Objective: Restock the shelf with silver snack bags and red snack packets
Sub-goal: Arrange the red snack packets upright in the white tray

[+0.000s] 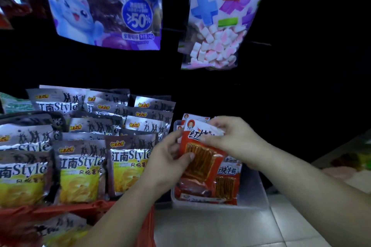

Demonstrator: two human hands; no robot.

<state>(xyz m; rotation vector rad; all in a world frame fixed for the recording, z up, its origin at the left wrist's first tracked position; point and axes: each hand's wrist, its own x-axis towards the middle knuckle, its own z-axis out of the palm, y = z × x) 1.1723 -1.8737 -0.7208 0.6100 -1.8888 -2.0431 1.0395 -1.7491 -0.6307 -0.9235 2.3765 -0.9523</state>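
Left hand [172,158]: forearm comes up from the bottom edge, palm turned right. The thumb lies across the front of a red packet [202,158] and the fingers are curled behind its left edge.
Right hand [230,136]: forearm comes in from the lower right, wrist bent left. The fingers are curled over the packet's white top strip and pinch it from above.
So both hands are clamped on the same red packet, one at its side and one at its top, nearly touching each other. The packet is held tilted, its top leaning away and to the right, just above a bin [251,190].

Bin: pale and translucent. It holds more red packets [226,184]. Some lie flat under the held one and a few stand at the back, partly hidden by the right hand.

Silver bags [128,162]: several overlapping rows directly left of the bin, front faces towards the camera. The nearest row is touching or almost touching the left wrist. The left forearm covers the lower right corner of the nearest bag.

Lower left: a red sack [50,211], crumpled, sits below the rows. More silver bags seem to lie inside it, but they are too blurred to be sure.

Above: a purple bag [104,6] and a marshmallow bag [220,22] hang side by side against a dark background, well clear of the hands.

Far left: a green packet [14,104] sits behind the silver rows and is mostly hidden.

Bottom: pale tiled floor [220,228] shows between the forearms.
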